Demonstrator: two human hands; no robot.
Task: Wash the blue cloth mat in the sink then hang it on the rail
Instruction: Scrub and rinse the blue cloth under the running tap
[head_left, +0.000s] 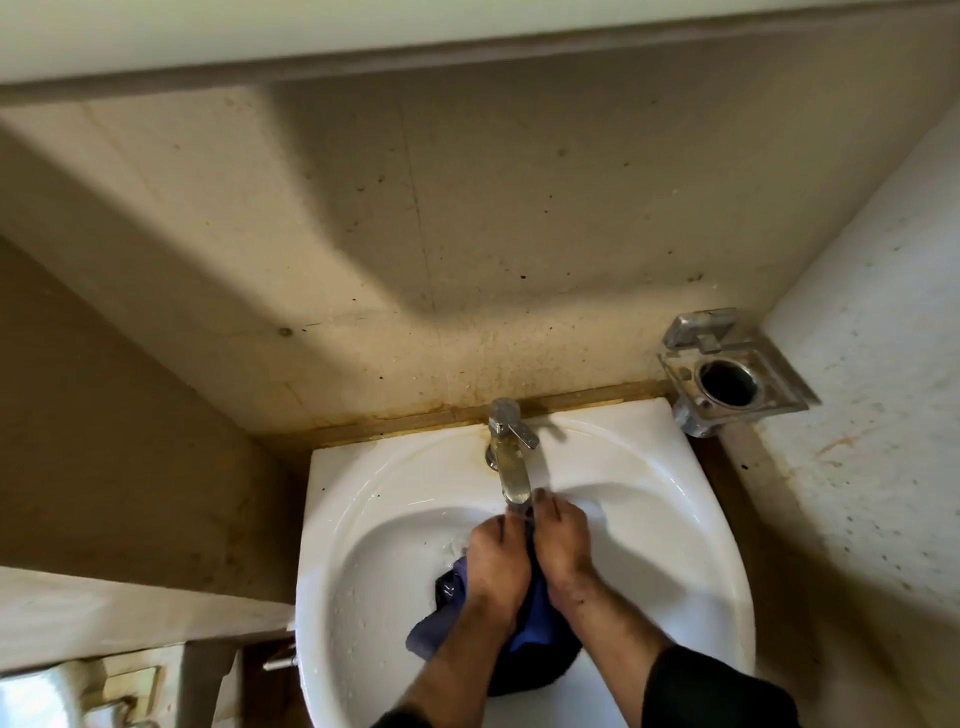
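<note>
both hands are working side by side in the basin: the left hand (496, 558) is curling its fingers down around a bunch of the blue cloth mat (535, 613), and the right hand (563, 545) is gripping the same cloth just beside it, fingers closed on the fabric. beyond the fingertips a stained beige wall (441, 249) is rising behind everything. the white sink (691, 571) is sitting under and around both hands, its bowl flecked with water drops. just ahead of the knuckles the chrome tap (511, 457) is reaching over the bowl. well off to the right, a metal holder (727, 371) is sticking out from the wall. the mat is lying wet, dark and crumpled beneath the wrists, one corner trailing left of the left forearm.
</note>
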